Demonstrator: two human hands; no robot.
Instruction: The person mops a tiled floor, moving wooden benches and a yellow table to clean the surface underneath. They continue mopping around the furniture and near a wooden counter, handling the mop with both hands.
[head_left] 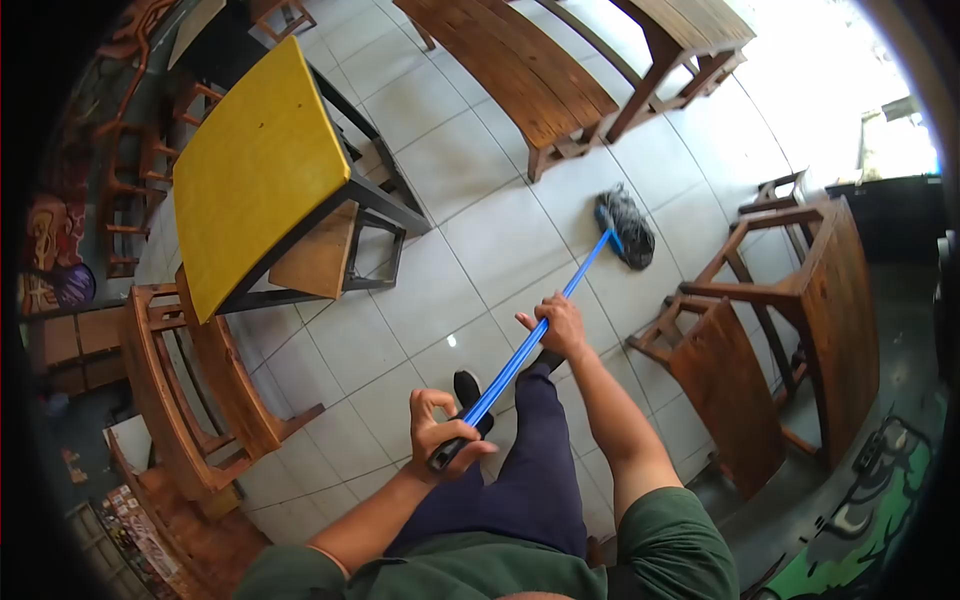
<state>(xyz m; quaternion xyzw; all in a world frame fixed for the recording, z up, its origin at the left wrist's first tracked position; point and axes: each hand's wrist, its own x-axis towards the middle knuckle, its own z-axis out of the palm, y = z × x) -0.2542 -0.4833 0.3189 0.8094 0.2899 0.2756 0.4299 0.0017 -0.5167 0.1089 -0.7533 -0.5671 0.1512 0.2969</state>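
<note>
A blue pole [516, 362] runs from near my waist out over the tiled floor. My left hand [440, 433] is wrapped round its black end, with the fingers curled. Farther along, my right hand [556, 325] grips the middle of the pole, its thumb sticking out to the side. At the far end, a blue frame carries a dark, stringy mop head [627, 226], which lies on the floor in front of the wooden bench.
A yellow-topped table [265, 170] stands at the left, with a wooden bench [190, 390] nearer me. Ahead is a long wooden bench [520, 65] beside a wooden table [690, 25]. More wooden furniture [840, 320] stands at the right. White tiles [500, 250] lie between them.
</note>
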